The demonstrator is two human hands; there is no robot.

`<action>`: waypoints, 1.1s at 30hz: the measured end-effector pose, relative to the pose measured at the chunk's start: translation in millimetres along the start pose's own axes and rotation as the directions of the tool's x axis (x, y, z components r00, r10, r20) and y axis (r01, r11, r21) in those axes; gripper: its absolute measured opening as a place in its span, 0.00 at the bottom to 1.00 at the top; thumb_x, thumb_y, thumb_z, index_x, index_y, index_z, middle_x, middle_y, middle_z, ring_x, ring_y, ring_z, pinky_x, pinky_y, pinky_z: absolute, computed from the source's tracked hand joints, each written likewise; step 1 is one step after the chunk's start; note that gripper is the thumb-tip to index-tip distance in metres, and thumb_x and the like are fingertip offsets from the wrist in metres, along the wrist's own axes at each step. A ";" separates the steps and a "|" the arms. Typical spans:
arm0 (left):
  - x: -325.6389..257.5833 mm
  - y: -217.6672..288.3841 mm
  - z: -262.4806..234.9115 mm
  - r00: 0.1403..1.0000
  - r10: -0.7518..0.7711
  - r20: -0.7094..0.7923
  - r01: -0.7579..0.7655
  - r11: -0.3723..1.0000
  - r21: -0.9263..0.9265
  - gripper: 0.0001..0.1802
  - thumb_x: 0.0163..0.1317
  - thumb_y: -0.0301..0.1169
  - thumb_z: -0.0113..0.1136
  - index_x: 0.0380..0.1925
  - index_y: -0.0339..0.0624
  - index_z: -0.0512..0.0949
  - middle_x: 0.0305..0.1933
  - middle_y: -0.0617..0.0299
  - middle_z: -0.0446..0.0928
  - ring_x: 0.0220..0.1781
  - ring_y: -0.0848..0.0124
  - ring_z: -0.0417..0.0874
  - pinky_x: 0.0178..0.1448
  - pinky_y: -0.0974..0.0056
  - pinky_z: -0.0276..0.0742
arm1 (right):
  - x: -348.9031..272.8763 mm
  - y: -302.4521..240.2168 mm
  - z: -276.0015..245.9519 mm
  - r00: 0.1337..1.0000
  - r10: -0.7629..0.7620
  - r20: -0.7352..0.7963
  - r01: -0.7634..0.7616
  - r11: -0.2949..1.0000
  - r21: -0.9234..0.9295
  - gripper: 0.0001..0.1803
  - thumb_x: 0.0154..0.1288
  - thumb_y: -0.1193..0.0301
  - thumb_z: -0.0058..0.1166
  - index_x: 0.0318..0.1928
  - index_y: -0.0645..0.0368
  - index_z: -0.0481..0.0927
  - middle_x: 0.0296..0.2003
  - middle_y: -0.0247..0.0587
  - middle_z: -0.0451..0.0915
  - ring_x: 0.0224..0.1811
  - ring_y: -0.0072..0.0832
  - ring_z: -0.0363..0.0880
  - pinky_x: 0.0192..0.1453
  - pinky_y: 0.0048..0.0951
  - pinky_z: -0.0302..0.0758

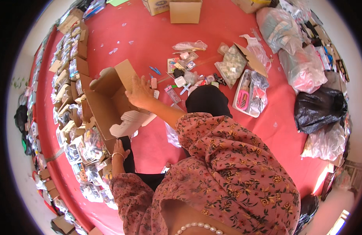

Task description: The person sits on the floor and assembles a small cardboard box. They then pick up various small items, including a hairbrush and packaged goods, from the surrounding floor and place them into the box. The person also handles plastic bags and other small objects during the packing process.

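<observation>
An open cardboard box, brown inside with pale flaps, is tilted in front of me on the left; its inside shows no contents. My right hand reaches across and grips the flap and edge on the box's right side. Low at the box's near corner, my left hand holds it from beneath, the fingertips partly hidden against the cardboard. Just right of the box lies a spread of small goods, among them a blue clip-like item and a white block.
Rows of filled cardboard boxes and packed goods line the left. A white tray with a pink-handled item sits right of my knee. Large clear bags and a black bag stand far right. Another cardboard box stands on the red floor ahead.
</observation>
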State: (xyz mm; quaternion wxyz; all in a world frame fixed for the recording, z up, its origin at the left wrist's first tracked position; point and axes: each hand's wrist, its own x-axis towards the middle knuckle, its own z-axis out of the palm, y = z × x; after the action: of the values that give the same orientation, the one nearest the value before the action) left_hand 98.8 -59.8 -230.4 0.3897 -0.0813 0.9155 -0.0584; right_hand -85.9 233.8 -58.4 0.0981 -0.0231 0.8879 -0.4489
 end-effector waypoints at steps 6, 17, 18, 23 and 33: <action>-24.1 44.4 -12.4 0.997 0.067 -0.031 -0.059 0.975 0.212 0.48 0.47 0.52 0.61 0.61 0.34 0.53 0.66 0.47 0.53 0.68 0.53 0.51 0.69 0.58 0.50 | -2.8 3.9 -11.3 1.000 -0.002 -0.013 0.002 1.000 0.008 0.43 0.55 0.58 0.52 0.64 0.61 0.45 0.60 0.68 0.48 0.60 0.59 0.55 0.58 0.58 0.59; -64.5 -12.3 -19.8 0.844 0.062 -0.533 -0.472 0.558 -0.682 0.46 0.53 0.37 0.59 0.65 0.41 0.41 0.66 0.48 0.53 0.66 0.55 0.57 0.63 0.56 0.57 | -16.2 -1.1 -8.9 0.994 0.081 0.070 -0.072 0.989 -0.130 0.47 0.53 0.51 0.53 0.66 0.54 0.42 0.65 0.62 0.34 0.66 0.60 0.37 0.58 0.68 0.48; -75.5 -5.5 -27.3 0.854 -0.025 -0.519 -0.456 0.442 -0.772 0.47 0.53 0.39 0.59 0.65 0.44 0.39 0.66 0.49 0.52 0.67 0.55 0.56 0.62 0.53 0.57 | -15.4 2.0 -9.5 0.994 0.086 0.066 -0.076 0.985 -0.153 0.48 0.53 0.50 0.52 0.67 0.53 0.42 0.65 0.62 0.33 0.66 0.61 0.36 0.58 0.69 0.47; -175.0 86.0 -143.0 0.871 -0.334 -0.359 -0.418 -0.123 -0.900 0.47 0.54 0.48 0.57 0.65 0.56 0.37 0.68 0.55 0.49 0.69 0.53 0.49 0.55 0.40 0.59 | -23.0 10.9 -9.0 0.999 0.027 0.041 -0.019 0.982 -0.189 0.48 0.52 0.48 0.51 0.67 0.51 0.43 0.65 0.62 0.32 0.65 0.65 0.35 0.56 0.72 0.46; -107.4 101.4 -164.3 0.845 -0.495 -0.203 -0.356 -0.237 -0.904 0.41 0.47 0.43 0.65 0.60 0.48 0.55 0.54 0.52 0.66 0.50 0.54 0.70 0.44 0.49 0.70 | -33.8 16.8 -25.1 0.999 0.036 0.039 -0.034 0.998 -0.048 0.46 0.53 0.50 0.51 0.67 0.53 0.44 0.65 0.62 0.31 0.66 0.63 0.36 0.57 0.72 0.45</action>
State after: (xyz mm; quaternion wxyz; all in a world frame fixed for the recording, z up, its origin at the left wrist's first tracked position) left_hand 42.9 67.5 -58.7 -0.0993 -0.3920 0.6544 0.6390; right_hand -56.8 268.1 -52.2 0.1229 -0.0188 0.8964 -0.4253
